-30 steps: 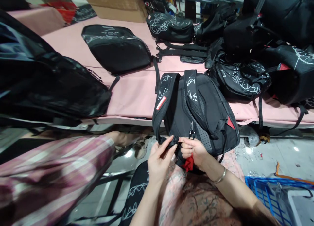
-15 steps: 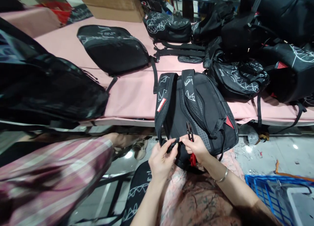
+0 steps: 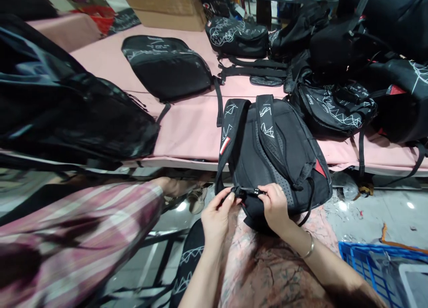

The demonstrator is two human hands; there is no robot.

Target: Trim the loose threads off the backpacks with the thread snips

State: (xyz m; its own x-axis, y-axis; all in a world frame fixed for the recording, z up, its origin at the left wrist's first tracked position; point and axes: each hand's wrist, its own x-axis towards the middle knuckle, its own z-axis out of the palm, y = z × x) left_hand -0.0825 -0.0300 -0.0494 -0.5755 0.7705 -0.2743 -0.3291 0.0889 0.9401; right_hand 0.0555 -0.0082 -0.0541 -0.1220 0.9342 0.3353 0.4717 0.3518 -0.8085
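Note:
A black backpack [image 3: 297, 134] leans on the table edge and my lap, its back panel and two white-patterned shoulder straps facing up. Near its lower left, my left hand [image 3: 217, 216] pinches a bunched black strap [image 3: 238, 192] between thumb and fingers. My right hand [image 3: 276, 207] is closed around small scissors [image 3: 254, 190], whose dark blades point left at the strap. The fingers hide the scissors' handles. Whether the blades touch the strap is too small to tell.
More black bags lie on the pink-covered table [image 3: 190, 134], including a flat one [image 3: 174, 71] and a patterned one [image 3: 334, 107]. At left stands a person in a plaid garment [image 3: 110, 227]. A cardboard box [image 3: 163, 7] is at the back, a blue basket [image 3: 364, 268] at lower right.
The scissors have swung from pointing up, with red handles showing, to pointing left at the strap. My right hand has turned with them. The whole view has shifted slightly.

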